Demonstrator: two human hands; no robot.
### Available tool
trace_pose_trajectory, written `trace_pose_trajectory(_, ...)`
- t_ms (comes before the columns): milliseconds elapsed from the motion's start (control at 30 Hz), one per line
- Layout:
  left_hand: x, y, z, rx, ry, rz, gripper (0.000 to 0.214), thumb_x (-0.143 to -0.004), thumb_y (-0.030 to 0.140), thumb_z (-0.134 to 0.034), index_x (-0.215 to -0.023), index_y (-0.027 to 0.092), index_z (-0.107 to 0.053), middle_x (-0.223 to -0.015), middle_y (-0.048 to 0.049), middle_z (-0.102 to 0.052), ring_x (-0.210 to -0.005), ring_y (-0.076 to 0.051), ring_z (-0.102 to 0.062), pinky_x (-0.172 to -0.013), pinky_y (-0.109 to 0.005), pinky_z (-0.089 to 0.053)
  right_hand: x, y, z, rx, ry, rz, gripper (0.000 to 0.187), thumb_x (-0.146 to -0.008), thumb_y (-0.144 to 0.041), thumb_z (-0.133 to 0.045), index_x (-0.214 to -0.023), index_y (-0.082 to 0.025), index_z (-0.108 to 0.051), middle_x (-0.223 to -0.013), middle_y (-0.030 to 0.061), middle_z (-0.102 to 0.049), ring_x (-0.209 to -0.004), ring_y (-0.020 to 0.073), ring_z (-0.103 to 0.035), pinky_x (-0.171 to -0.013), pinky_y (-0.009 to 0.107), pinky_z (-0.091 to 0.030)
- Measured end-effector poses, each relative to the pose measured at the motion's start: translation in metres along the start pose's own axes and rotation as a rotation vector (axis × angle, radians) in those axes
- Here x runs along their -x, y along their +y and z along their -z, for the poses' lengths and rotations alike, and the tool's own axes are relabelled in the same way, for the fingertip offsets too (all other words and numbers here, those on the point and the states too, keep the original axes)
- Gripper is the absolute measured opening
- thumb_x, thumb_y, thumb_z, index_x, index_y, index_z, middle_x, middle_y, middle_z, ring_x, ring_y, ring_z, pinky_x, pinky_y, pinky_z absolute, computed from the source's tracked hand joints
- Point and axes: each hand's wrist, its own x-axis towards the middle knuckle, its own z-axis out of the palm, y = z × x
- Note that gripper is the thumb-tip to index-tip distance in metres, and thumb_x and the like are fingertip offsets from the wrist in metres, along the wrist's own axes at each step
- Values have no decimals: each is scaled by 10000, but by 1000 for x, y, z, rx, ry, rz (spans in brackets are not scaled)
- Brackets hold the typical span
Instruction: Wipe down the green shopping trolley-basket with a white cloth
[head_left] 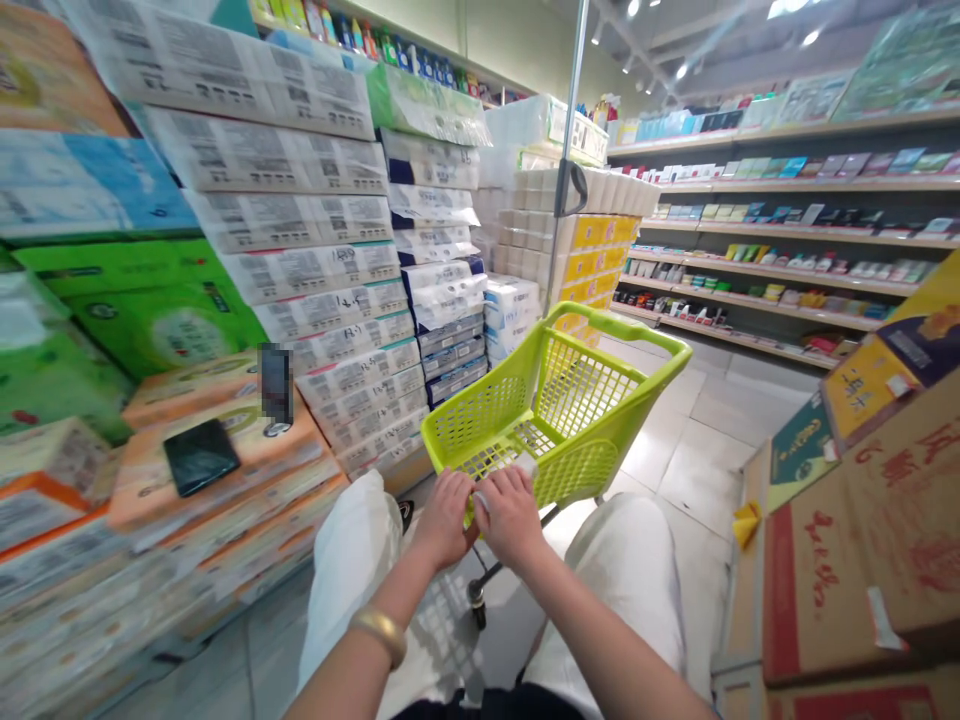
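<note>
Pale tiled floor (pixel 694 462) beneath a lime-green, lattice-sided shopping cart (pixel 581 385)

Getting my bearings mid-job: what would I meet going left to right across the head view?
Flat black-screened device → gold bangle → lime-green shopping cart → red-lettered cardboard boxes.

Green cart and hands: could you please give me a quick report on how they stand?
Left hand and right hand curled at near edge of green cart. Cart standing on tiled floor. Stacked packs left, cardboard boxes right.
</note>
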Motion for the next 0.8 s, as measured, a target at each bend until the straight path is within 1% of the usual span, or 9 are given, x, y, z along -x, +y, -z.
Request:
trace_pose_trajectory(67,1,-1,1,-1,-6,-34,315,-679,200,-550,-989,191,-491,-1009,-91,-586,-1007,-261,-537,-1041,-514,-386,5,-11,-2,-25,-15,51,83,-880,-273,-544,-898,-236,-616,-859,24,-593,-892,190,-485,-975,345,-321)
trace_pose_trajectory(167,2,0,5,8,-30,-30,225,-697,197,-541,-918,209,-502,-947,-65,-588,-973,-243,-541,-1038,-496,-392,7,1,6,-32,-19,59,108,-899,-281,-522,-906,-239,-621,-867,24,-604,-909,188,-498,-964,333,-323)
trace_pose_trajectory(300,5,4,8,30,-24,4,163,-699,179,-544,-846,216,-487,-919,-50,-586,-961,-229,-541,-1054,-484,-375,0,39,19,23,92,-83,192,-940,-286,-445,-895,-226,-622,-905,46,-618,-943,204,-502,-973,350,-321)
trace_pose_trajectory(367,7,7,7,30,-2,22,169,-696,185,-555,-845,217,-484,-915,-50,-583,-956,-232,-541,-1056,-492,-370,-3,46,20,50,146,-159,208,-941,-282,-430,-897,-221,-623,-919,55,-617,-957,214,-497,-980,368,-321)
trace_pose_trajectory(467,9,10,6,9,24,47,188,-681,191,-569,-848,216,-486,-901,-50,-576,-949,-239,-540,-1055,-501,-366,-1,29,11,71,163,-204,201,-927,-266,-439,-874,-216,-625,-892,63,-606,-950,221,-491,-993,387,-315)
trace_pose_trajectory(567,11,8,8,-20,17,36,170,-701,217,-566,-851,211,-488,-893,-56,-570,-932,-242,-540,-1039,-489,-382,6,-2,1,32,105,-120,156,-903,-259,-483,-838,-223,-620,-862,46,-602,-928,210,-493,-1020,374,-298)
trace_pose_trajectory(633,13,5,10,-30,8,17,147,-724,230,-550,-855,211,-486,-889,-56,-568,-921,-239,-539,-1028,-479,-393,10,-14,-1,-9,59,-36,120,-893,-261,-512,-854,-233,-622,-861,28,-606,-931,195,-500,-1033,356,-287)
trace_pose_trajectory(700,14,2,13,-25,1,7,148,-720,217,-542,-855,216,-481,-885,-50,-567,-922,-235,-539,-1031,-479,-391,11,-10,3,-28,43,2,111,-897,-266,-518,-893,-243,-627,-875,19,-612,-943,184,-509,-1034,344,-285)
trace_pose_trajectory(800,18,0,17,-3,1,4,179,-692,191,-545,-853,226,-475,-888,-43,-568,-936,-238,-539,-1043,-498,-378,6,16,13,-7,89,-61,154,-925,-278,-480,-912,-238,-629,-907,33,-621,-965,188,-515,-1023,349,-295)
